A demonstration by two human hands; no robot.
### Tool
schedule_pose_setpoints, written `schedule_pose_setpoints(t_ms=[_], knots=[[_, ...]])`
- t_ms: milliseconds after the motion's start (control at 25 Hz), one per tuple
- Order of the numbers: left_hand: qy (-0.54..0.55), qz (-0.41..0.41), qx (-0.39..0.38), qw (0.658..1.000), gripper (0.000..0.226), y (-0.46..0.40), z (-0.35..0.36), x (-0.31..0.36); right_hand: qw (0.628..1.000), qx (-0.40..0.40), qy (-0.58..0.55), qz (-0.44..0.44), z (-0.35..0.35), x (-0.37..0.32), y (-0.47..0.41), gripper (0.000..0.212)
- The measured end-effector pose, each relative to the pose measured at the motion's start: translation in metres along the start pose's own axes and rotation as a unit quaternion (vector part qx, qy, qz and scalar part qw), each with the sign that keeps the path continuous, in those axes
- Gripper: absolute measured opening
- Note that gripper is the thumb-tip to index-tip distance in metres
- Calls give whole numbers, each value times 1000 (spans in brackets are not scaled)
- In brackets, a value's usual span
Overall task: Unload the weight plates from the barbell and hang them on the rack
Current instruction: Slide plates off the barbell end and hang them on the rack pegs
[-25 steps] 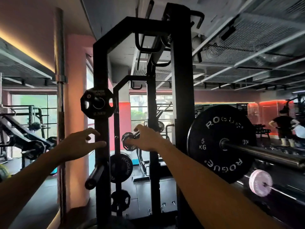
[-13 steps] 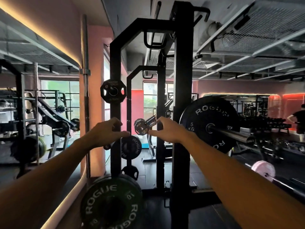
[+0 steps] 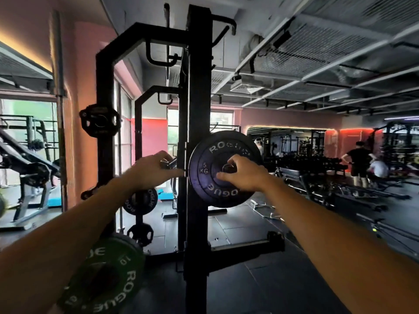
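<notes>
Gripped the round black rubber 5 kg weight plate (image 3: 210,184) at its middle with the right hand (image 3: 246,176), fingers (image 3: 231,160) bent round the hub. Found that plate on the end of the steel barbell (image 3: 227,168), just beside the tall black steel rack post (image 3: 198,98), and not yet hung on a peg. Reached the left hand (image 3: 154,172) to a small shiny metal piece (image 3: 168,163) by the post, fingers curled. Could not tell whether holding it or only touching it.

Could have dropped the plate on a foot if pulled off with one hand, being heavy and held only at the middle. Could have banged it on the post, so close by. Could have squashed fingers between plate and post. Could have bumped a leg on the round green rubber 10 kg plate (image 3: 106,275) down low on the left.

Stood on a dark rubber tile floor (image 3: 238,225) in a dim gym. Saw small black plates (image 3: 99,120) on the rack's pegs, a pink wall (image 3: 88,87) and bright windows behind. Saw other people (image 3: 360,162) far off on the right, well apart from the rack.
</notes>
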State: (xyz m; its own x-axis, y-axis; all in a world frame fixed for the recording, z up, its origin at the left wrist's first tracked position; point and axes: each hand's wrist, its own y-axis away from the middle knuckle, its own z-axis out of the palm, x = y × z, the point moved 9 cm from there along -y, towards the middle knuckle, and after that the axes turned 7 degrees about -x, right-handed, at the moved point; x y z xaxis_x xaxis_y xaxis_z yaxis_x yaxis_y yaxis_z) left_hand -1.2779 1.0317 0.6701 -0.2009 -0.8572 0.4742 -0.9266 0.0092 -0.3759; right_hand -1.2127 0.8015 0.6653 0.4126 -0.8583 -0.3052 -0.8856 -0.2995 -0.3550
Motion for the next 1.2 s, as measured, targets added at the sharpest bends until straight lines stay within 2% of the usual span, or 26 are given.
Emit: schedule_pose_setpoints(t_ms=[200, 360, 680, 840, 1000, 1120, 1200], knots=[[21, -5, 20, 1000, 54, -27, 65, 94, 1000, -17, 16, 13, -37, 115, 14, 70], [38, -16, 29, 999, 50, -52, 100, 118, 999, -24, 28, 17, -50, 177, 7, 71], [15, -58, 42, 997, 55, -122, 129, 88, 999, -32, 11, 18, -35, 236, -64, 69], [-9, -54, 46, 997, 65, -177, 133, 62, 999, -22, 9, 26, -30, 252, -119, 73], [-9, -55, 58, 997, 78, -234, 139, 39, 999, 3, -34, 36, -26, 278, -172, 86], [-22, -62, 54, 996, 94, -278, 154, 15, 997, 7, -55, 52, -15, 306, -214, 116], [-39, -79, 67, 994, 104, -303, 162, -2, 996, 1, -75, 54, -3, 321, -243, 124]])
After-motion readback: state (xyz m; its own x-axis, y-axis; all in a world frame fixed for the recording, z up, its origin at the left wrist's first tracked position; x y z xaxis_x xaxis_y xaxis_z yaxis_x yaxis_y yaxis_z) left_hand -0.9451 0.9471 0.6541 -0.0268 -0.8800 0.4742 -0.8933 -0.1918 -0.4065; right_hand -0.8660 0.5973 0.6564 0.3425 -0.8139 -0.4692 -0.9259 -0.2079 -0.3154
